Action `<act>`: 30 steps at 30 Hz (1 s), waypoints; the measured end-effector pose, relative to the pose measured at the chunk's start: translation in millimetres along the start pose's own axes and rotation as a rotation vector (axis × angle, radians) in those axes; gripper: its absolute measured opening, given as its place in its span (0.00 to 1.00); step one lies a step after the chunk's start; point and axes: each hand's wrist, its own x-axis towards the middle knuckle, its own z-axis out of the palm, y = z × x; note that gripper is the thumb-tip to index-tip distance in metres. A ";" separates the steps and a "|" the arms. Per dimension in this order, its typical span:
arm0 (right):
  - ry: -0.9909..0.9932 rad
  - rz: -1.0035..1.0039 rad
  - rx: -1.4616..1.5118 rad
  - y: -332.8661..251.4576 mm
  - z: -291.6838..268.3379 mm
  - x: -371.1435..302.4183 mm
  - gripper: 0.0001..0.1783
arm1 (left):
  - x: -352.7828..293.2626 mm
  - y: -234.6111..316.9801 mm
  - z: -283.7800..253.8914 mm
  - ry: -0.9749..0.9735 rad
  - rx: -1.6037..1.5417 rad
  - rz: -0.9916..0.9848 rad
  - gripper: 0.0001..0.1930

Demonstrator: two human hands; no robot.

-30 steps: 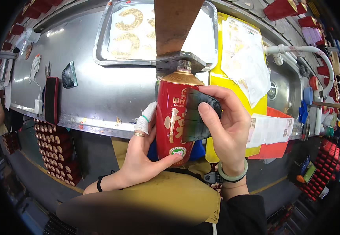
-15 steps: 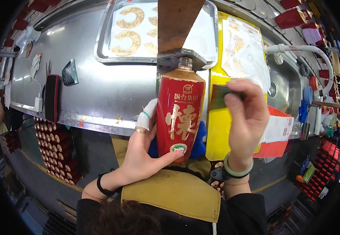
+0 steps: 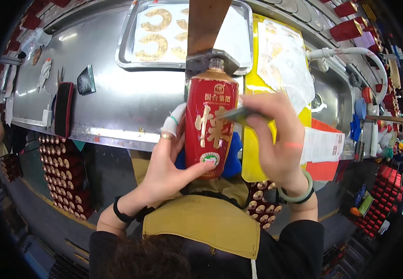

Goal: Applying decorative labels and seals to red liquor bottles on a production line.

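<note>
A red bottle (image 3: 210, 100) with gold lettering and a gold shoulder lies in front of me, its neck toward a dark bracket (image 3: 229, 61) at the end of a brown bar (image 3: 203, 28). My left hand (image 3: 166, 160) is wrapped around the bottle's lower left side, thumb across its front; a white cover sits on one finger. In my right hand (image 3: 282, 139), a thin dark green flat piece (image 3: 239, 113) is pinched between thumb and fingers. Its edge meets the right part of the large gold character. A blue cloth (image 3: 233, 158) shows behind the bottle's lower end.
Behind stands a metal tray (image 3: 148, 66) with gold crescent pieces (image 3: 156, 46) on white sheets. At right are a yellow board (image 3: 253, 160), clear sheets (image 3: 282, 69) and a sink with a white tap (image 3: 345, 51). A red phone-like case (image 3: 63, 111) and dark packet (image 3: 86, 80) lie left.
My right hand has moved left with the green piece, from beside the bottle onto its front. My left hand keeps its hold on the bottle.
</note>
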 end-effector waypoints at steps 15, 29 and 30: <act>0.076 0.535 0.489 -28.6 32.4 -106.0 0.16 | -2.4 -16.4 -5.9 -0.063 -0.045 0.111 0.55; 0.082 0.521 0.400 -36.8 51.4 -141.3 0.12 | -4.0 -18.5 -0.7 -0.061 -0.024 0.194 0.52; 0.090 0.533 0.422 -37.2 51.6 -141.6 0.12 | -4.1 -18.2 -0.9 -0.058 -0.014 0.186 0.52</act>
